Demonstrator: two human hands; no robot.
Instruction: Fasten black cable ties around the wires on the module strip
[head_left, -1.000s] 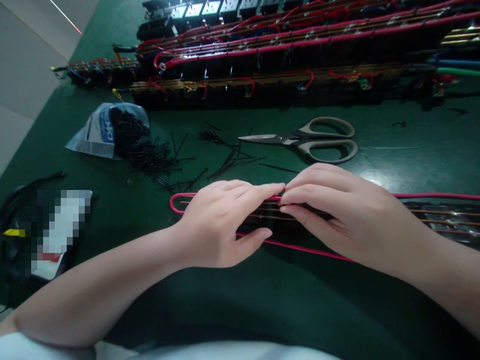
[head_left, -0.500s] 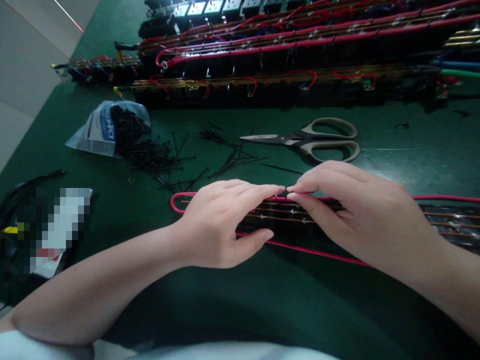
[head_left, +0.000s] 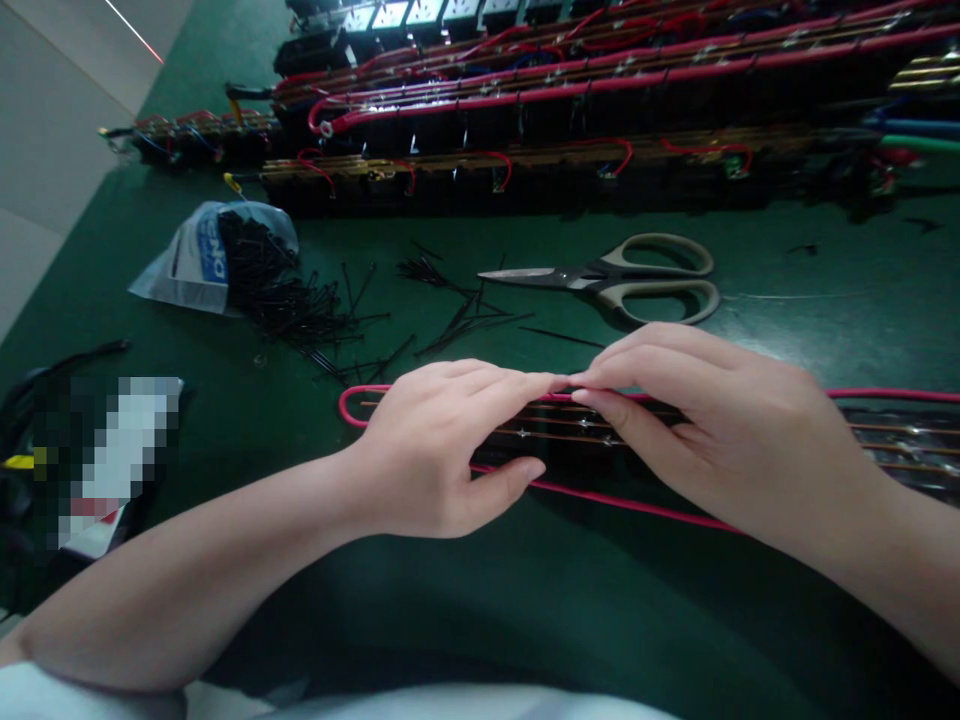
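A long black strip assembly (head_left: 892,440) with copper bars lies across the green table, and a red wire (head_left: 352,398) loops round its left end. My left hand (head_left: 442,450) grips that left end, fingers laid over the top and thumb against the near side. My right hand (head_left: 697,420) rests on the strip just to the right. Its fingertips are pinched together at the red wire's far run, touching my left fingertips. What they pinch is too small to make out.
Beige-handled scissors (head_left: 630,280) lie beyond my hands. A torn plastic bag (head_left: 199,260) spills black cable ties (head_left: 300,310) to the left. Several finished wired strips (head_left: 570,120) are stacked along the far edge. A dark bundle of items (head_left: 45,470) sits at the left.
My right hand has lifted its palm slightly and drawn its fingertips into a pinch at the red wire. My left hand has stayed put.
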